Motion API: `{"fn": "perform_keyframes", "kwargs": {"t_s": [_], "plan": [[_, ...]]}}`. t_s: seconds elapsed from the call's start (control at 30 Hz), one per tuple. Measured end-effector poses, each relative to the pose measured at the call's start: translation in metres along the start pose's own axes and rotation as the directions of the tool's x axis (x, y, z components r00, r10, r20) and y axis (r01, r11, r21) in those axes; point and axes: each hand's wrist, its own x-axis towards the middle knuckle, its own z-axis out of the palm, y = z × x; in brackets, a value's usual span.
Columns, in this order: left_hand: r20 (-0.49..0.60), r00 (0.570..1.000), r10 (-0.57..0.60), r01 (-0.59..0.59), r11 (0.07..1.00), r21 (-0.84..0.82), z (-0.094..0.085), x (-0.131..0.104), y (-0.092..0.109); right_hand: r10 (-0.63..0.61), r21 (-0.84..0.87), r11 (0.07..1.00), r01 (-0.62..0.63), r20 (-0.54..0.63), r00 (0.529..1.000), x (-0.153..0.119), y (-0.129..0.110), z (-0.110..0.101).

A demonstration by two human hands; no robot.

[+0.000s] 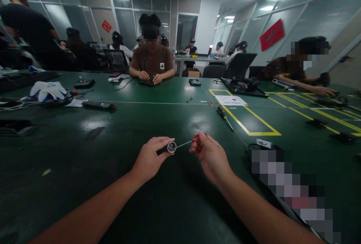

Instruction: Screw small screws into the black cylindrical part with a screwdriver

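Note:
My left hand [153, 157] pinches a small round metal part [172, 147] between thumb and fingers, its hollow side facing me. A thin screwdriver [184, 145] with a red handle is held in my right hand [207, 152], fingers closed round the handle. Its shaft points left, and the tip reaches the opening of the round part; whether it touches anything inside is too small to tell. Both hands are above the green table [113, 153].
A yellow-and-black screwdriver [225, 118] lies beyond my right hand, near a paper sheet [231, 100]. At left are white-blue gloves [49, 91] and a dark tool [98, 105]. A black-edged, pixelated object [282, 184] lies at right. People sit opposite.

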Motion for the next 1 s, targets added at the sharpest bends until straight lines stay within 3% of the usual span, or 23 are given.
{"fn": "perform_keyframes", "kwargs": {"t_s": [0.07, 0.13, 0.33, 0.6, 0.77, 0.87, 1.0], "plan": [[-0.017, 1.000, -0.011, 0.011, 1.000, 0.009, 0.000, 0.000, 0.002, -0.020, 0.016, 1.000, 0.021, -0.025, 0.999, 0.001, 0.001, 0.000], [-0.036, 0.999, -0.026, 0.026, 1.000, 0.014, -0.001, 0.001, 0.002, -0.129, -0.062, 0.990, 0.126, -0.037, 0.991, -0.001, 0.001, 0.001], [-0.042, 0.999, -0.027, 0.028, 1.000, 0.015, -0.002, 0.001, 0.000, -0.317, -0.303, 0.898, 0.320, 0.060, 0.947, -0.010, -0.003, 0.003], [-0.043, 0.998, -0.035, 0.037, 0.998, 0.041, -0.001, 0.000, 0.001, -0.340, -0.434, 0.802, 0.411, 0.235, 0.911, -0.019, -0.003, 0.000], [-0.057, 0.997, -0.050, 0.053, 0.998, 0.046, -0.001, 0.000, -0.002, -0.312, -0.397, 0.802, 0.446, 0.358, 0.880, -0.023, -0.008, -0.001], [-0.053, 0.997, -0.050, 0.052, 0.998, 0.043, -0.001, 0.000, -0.003, -0.336, -0.388, 0.801, 0.455, 0.338, 0.879, -0.023, -0.011, 0.001], [-0.034, 0.998, -0.045, 0.046, 0.998, 0.050, 0.000, 0.000, -0.003, -0.309, -0.424, 0.826, 0.372, 0.213, 0.927, -0.021, -0.010, 0.005]]}}
